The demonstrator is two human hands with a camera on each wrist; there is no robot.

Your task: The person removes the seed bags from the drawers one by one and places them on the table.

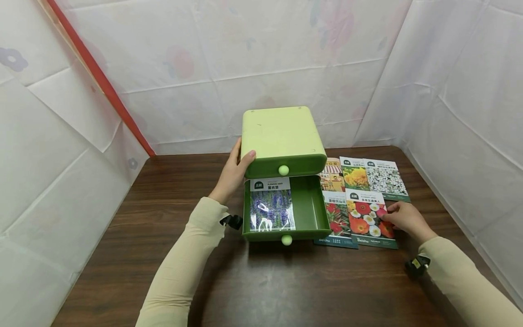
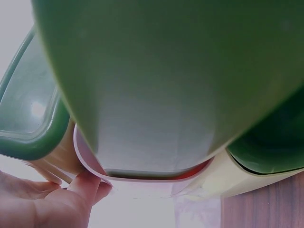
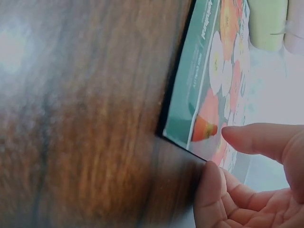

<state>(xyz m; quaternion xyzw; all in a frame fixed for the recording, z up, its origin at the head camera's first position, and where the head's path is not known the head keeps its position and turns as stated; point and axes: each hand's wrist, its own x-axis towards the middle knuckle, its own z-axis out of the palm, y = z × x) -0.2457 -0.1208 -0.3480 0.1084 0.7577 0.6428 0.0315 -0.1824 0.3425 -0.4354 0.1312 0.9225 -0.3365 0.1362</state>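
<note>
A stacked drawer box has a pale green top and dark green drawer fronts with round knobs. My left hand grips its upper left side, thumb at the top front corner. The drawer below the top one is pulled out; a lavender seed packet lies in its left part. From the left wrist, the open drawer juts from a pink casing. My right hand pinches the right edge of a poppy seed packet, thumb over its face and fingers at the edge.
Right of the box, several more packets lie overlapping: red flowers, yellow flowers, white flowers and a shop picture. The dark wooden table meets white sheeting behind and at both sides.
</note>
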